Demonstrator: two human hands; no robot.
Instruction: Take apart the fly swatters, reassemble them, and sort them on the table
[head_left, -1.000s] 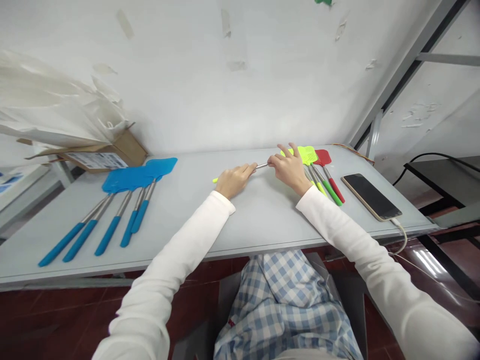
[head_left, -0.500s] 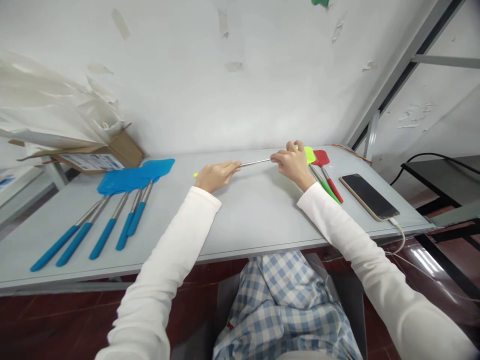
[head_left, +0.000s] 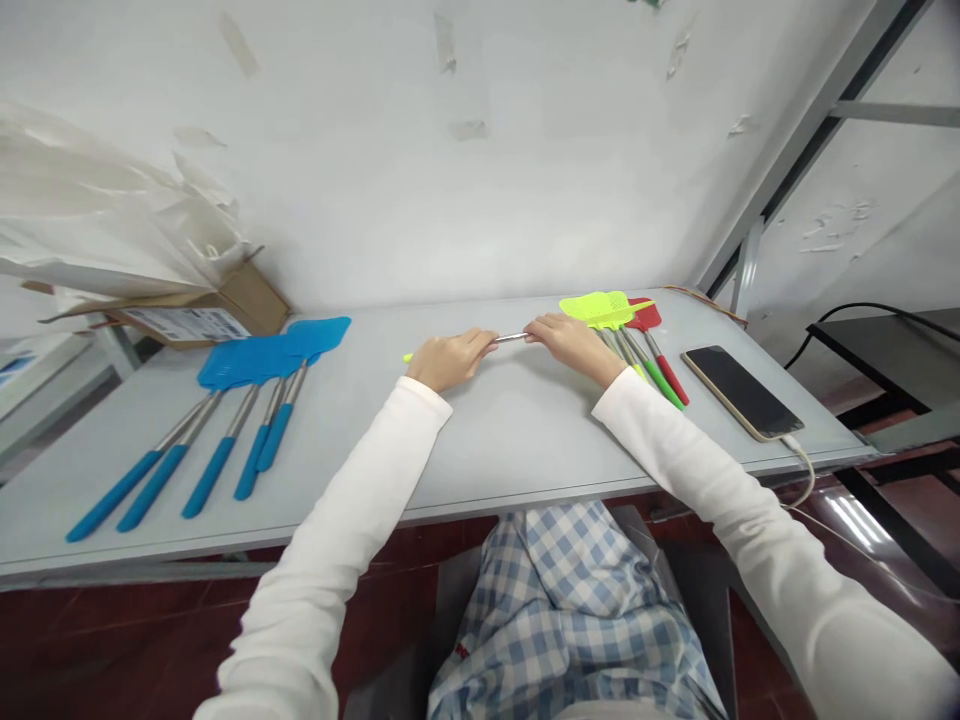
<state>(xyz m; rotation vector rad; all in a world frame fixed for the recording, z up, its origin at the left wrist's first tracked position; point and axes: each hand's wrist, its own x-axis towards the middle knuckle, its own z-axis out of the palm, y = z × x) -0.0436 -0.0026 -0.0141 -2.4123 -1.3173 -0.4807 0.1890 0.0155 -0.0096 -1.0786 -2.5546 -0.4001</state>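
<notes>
One metal-shafted swatter [head_left: 512,338] crosses over the middle of the grey table [head_left: 495,440] in the head view, grasped in two places. The left hand [head_left: 452,360] is wrapped around it, a lime tip [head_left: 407,357] poking out past the hand's outer side. The right hand [head_left: 570,345] grips the shaft farther along with its fingers, near lime swatter heads [head_left: 589,307]; whether one of these belongs to the held piece is hard to tell. Beside them lie a green handle [head_left: 665,386] and a red swatter [head_left: 673,381], then a phone [head_left: 742,392] with a white cable [head_left: 805,465]. Five blue swatters [head_left: 251,360] lie toward the table's left, heads overlapping, in front of a cardboard box [head_left: 255,297].
</notes>
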